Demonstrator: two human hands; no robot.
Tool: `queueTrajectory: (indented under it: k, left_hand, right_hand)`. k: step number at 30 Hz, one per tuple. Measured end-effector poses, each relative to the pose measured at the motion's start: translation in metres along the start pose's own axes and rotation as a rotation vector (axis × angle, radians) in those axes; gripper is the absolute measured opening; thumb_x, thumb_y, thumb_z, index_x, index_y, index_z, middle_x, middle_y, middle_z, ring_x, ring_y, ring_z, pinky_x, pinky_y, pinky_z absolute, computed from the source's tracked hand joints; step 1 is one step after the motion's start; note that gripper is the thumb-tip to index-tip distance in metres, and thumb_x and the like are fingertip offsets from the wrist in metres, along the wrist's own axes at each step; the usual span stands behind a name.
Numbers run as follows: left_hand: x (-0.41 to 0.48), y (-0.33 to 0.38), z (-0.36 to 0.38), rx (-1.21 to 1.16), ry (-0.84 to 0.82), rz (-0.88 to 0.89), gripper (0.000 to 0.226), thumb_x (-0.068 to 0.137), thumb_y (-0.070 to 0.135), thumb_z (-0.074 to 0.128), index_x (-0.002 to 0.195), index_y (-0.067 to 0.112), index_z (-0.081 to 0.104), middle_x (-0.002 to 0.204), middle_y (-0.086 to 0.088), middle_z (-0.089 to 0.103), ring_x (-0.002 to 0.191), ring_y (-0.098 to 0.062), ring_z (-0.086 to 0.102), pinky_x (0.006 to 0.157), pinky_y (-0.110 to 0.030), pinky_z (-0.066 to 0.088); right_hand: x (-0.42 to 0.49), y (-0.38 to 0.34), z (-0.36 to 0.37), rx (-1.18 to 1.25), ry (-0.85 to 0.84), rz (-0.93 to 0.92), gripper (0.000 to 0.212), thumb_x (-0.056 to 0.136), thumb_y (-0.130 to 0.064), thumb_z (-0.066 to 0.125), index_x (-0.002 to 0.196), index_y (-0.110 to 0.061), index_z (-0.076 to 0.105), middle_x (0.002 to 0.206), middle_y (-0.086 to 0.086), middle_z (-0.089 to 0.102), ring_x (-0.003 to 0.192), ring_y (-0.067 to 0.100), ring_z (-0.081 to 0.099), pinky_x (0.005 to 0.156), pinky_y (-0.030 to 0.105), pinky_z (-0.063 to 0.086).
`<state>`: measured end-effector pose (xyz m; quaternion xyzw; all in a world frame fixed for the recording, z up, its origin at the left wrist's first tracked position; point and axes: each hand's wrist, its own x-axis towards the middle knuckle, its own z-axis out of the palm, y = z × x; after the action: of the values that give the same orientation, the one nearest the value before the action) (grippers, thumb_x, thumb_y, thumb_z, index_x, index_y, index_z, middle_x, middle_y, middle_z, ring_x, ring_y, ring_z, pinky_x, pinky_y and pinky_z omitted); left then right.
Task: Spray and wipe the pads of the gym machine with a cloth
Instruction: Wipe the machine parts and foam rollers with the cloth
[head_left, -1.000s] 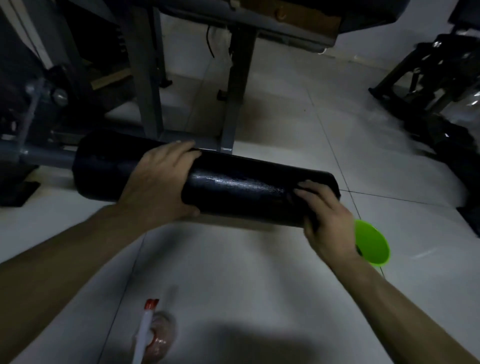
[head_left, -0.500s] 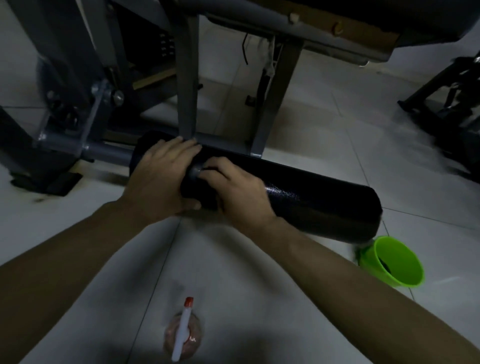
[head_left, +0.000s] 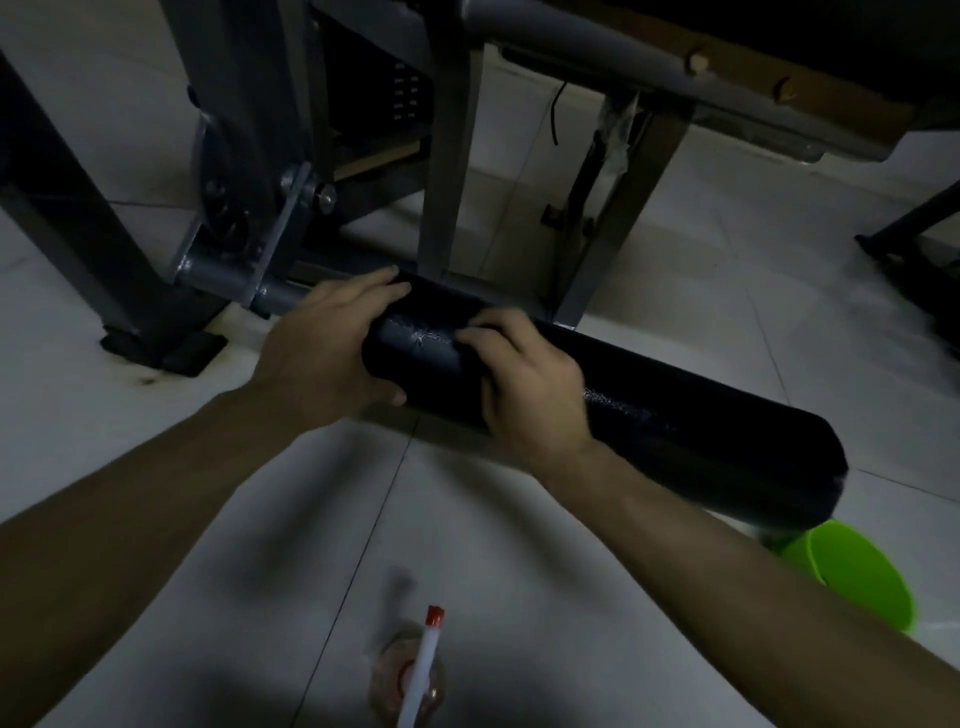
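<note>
— Down on the tiles, nearer to us than either wrist, stands a spray bottle (head_left: 415, 670) with a red-tipped white nozzle. Neither hand touches it.
— And the hands?
— The left hand (head_left: 322, 358) is wrapped round the black roller pad (head_left: 701, 431), fingers over the top and thumb underneath. The right hand (head_left: 530, 384) sits just beside it on the same pad. Its fingers are curled down onto a dark creased cloth (head_left: 415, 340) lying between the two hands. It's dim, so I can't make out the cloth's edges.
— Where does the pad run?
— Out past the right hand to its free end, near a green bucket (head_left: 862, 577) on the floor. Beyond the left hand it joins a grey bar (head_left: 228, 280) on the machine frame (head_left: 447, 156), farther back.
</note>
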<state>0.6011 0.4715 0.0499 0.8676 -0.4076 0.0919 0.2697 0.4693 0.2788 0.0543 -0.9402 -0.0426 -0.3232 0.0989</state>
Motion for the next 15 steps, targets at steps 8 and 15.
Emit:
queueTrajectory:
  k: [8,15]
  left_hand:
    - [-0.022,-0.012,0.007,-0.263,0.134,-0.235,0.12,0.054,0.036,0.1,0.154,0.021,0.035,0.153,0.001,0.042,0.131,-0.016,0.049,0.098,-0.034,0.048]
    - [-0.026,-0.013,0.016,-0.517,0.159,-0.37,0.087,0.061,0.021,0.097,0.138,0.018,0.057,0.123,0.01,0.054,0.101,0.006,0.057,0.084,-0.016,0.051]
  right_hand:
    - [0.029,-0.013,0.0,-0.047,-0.195,-0.144,0.044,0.081,-0.006,0.054,0.122,-0.014,0.071,0.131,0.006,0.064,0.107,0.032,0.067,0.071,0.043,0.059]
    - [0.0,0.023,-0.032,-0.108,-0.1,0.051,0.045,0.081,0.0,0.065,0.123,-0.016,0.07,0.128,0.002,0.063,0.108,0.027,0.066,0.076,0.044,0.061]
